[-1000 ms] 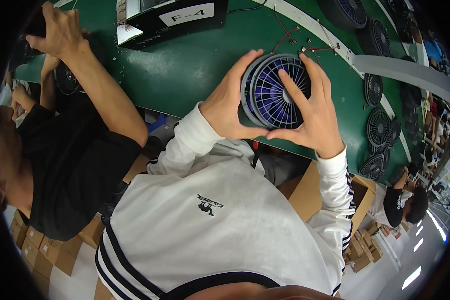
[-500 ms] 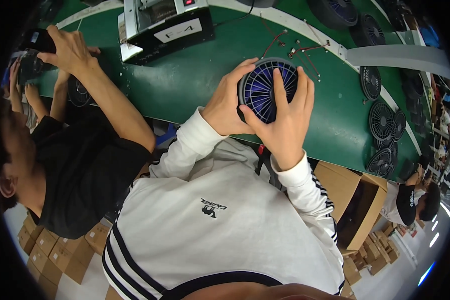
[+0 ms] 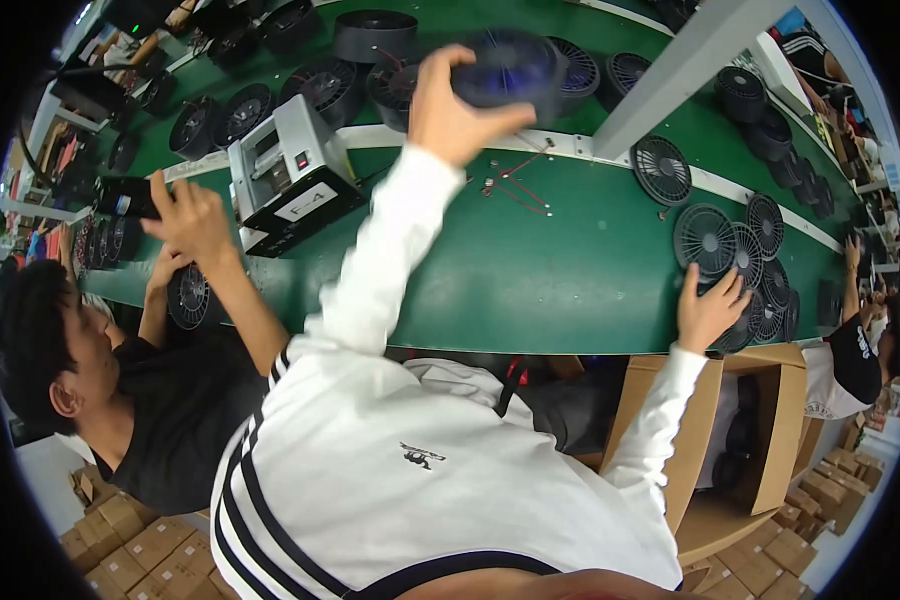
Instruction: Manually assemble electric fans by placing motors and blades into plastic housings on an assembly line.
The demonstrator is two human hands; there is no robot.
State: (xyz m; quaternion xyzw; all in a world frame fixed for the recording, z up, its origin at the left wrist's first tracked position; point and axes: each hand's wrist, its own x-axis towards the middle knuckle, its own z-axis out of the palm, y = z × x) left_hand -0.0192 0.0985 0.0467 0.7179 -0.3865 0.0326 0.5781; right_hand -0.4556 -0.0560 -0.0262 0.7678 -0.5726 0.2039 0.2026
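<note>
My left hand (image 3: 452, 108) reaches across the table with fingers and thumb around the side of a round dark fan (image 3: 510, 72). Bluish-purple blades show through its grille; the fan is smeared by motion, above other fans at the back. At the right, my right hand (image 3: 708, 308) is spread beside a pile of black round fan grilles. Its fingertips are at the lower edge of the nearest grille (image 3: 705, 240); whether they touch it I cannot tell. Another grille (image 3: 661, 170) leans at the white rail, left of the pile.
Thin red and black wires (image 3: 515, 188) lie on the green table (image 3: 530, 290). A metal-and-black machine (image 3: 295, 175) stands left of them. A grey post (image 3: 675, 80) rises at the rail. An open carton (image 3: 695, 450) sits below the table edge. A co-worker's arm (image 3: 255, 300) is at the left.
The fan, held between both hands before, has gone forward to the back of the table in my left hand. My right hand let go and moved right to the grilles. The view has shifted.
</note>
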